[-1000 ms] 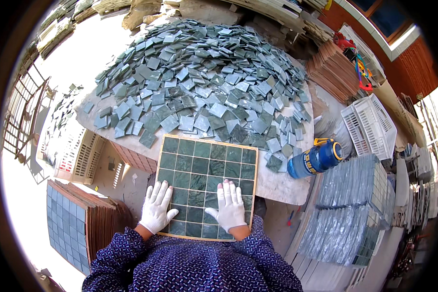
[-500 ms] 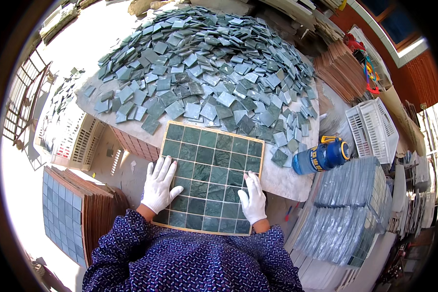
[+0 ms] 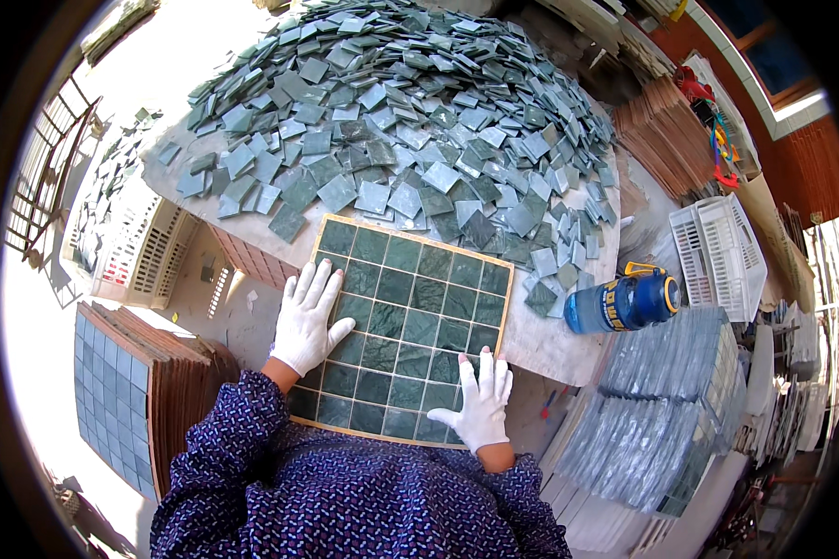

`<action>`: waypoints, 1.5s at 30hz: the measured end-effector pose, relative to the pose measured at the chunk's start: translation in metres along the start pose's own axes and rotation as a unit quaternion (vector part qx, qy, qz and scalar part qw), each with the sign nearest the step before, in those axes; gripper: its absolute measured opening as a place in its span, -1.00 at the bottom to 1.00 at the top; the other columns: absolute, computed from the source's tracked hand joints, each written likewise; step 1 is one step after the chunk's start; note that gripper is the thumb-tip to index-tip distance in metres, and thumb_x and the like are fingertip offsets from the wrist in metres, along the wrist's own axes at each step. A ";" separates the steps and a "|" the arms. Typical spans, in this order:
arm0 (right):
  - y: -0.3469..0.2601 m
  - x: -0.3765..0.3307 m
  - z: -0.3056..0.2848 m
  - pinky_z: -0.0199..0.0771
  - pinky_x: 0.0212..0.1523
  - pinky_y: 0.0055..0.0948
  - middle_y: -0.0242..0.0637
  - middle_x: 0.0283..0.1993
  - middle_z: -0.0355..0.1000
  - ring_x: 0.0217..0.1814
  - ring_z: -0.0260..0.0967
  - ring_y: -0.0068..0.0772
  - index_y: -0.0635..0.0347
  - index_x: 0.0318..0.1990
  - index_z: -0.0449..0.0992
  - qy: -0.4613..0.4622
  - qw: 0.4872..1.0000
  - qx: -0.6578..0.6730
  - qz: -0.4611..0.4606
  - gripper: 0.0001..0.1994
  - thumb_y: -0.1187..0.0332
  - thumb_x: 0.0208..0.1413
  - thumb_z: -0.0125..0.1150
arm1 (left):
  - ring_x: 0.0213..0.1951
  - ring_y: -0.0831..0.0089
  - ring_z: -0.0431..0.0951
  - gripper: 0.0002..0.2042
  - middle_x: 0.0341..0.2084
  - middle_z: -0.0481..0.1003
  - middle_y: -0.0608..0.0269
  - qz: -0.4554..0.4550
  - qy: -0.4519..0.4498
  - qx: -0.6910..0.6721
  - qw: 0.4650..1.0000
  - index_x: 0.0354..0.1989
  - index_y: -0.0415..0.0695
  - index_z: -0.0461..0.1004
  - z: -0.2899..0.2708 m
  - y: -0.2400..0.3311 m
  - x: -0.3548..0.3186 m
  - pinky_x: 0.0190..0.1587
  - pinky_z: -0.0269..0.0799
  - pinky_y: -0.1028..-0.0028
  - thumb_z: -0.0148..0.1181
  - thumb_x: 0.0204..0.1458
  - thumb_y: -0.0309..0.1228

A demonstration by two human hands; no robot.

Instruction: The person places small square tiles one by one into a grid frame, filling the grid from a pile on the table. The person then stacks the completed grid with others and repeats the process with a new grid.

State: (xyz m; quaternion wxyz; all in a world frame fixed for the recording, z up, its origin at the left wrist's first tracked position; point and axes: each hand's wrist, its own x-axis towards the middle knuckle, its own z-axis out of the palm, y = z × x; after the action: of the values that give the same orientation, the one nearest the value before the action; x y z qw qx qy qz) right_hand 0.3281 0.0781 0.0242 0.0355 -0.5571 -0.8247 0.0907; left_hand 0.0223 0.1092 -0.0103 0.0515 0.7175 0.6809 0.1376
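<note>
In front of me a wood-edged board is filled with rows of square green stone tiles, with pale lines between them. It lies tilted, its far end on the table and its near end against my body. My left hand, in a white glove with bare fingertips, rests on the board's left side, fingers spread. On the lower right part of the board lies my right hand, gloved the same way, fingers stretched out and thumb apart. Beyond the board, a large heap of loose green tiles covers the table.
A blue bottle lies on the table at the right edge. Wrapped tile stacks stand at lower right, with white crates behind. To the left are stacked tile boards and a crate of tiles.
My right hand has slid down the board toward me, its fingers spreading wider. The board has turned slightly clockwise, and my left hand has shifted a little up along its side.
</note>
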 end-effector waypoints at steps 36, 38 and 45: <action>0.009 0.045 -0.020 0.46 -0.32 -0.52 -0.29 -0.20 0.50 -0.28 0.45 -0.55 0.28 -0.05 0.44 -0.127 0.838 0.497 0.187 -0.73 0.44 0.08 0.16 | 0.30 -0.01 0.09 -0.31 0.23 0.20 -0.04 0.037 0.117 -0.039 0.992 0.21 -0.23 0.24 -0.013 0.014 -0.013 0.34 -0.12 0.02 0.26 -0.08 -0.12; -0.013 0.042 -0.020 0.48 -0.36 -0.56 -0.29 -0.19 0.49 -0.28 0.45 -0.57 0.33 -0.03 0.44 -0.132 0.815 0.532 0.187 -0.73 0.45 0.12 0.12 | 0.22 -0.03 0.24 -0.25 0.20 0.23 -0.08 0.058 0.097 -0.237 0.965 0.23 -0.27 0.18 -0.026 0.040 -0.024 0.25 0.15 0.16 0.25 -0.05 -0.04; -0.032 0.035 -0.025 0.51 -0.15 -0.51 -0.06 -0.06 0.46 -0.15 0.48 -0.41 0.41 0.09 0.35 -0.088 0.787 0.598 0.128 -0.65 0.53 0.13 0.05 | -0.42 0.64 0.48 -0.66 -0.32 0.44 0.25 -0.223 -0.256 -0.650 0.680 0.08 -0.24 0.36 -0.053 0.020 -0.021 -0.46 0.46 0.60 0.09 0.14 -0.42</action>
State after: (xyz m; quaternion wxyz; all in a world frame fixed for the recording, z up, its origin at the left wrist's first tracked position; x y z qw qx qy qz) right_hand 0.2895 0.1017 0.0536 0.2769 -0.5144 -0.5265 0.6177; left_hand 0.0268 0.0814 0.0428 0.7059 0.3383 0.5205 0.3412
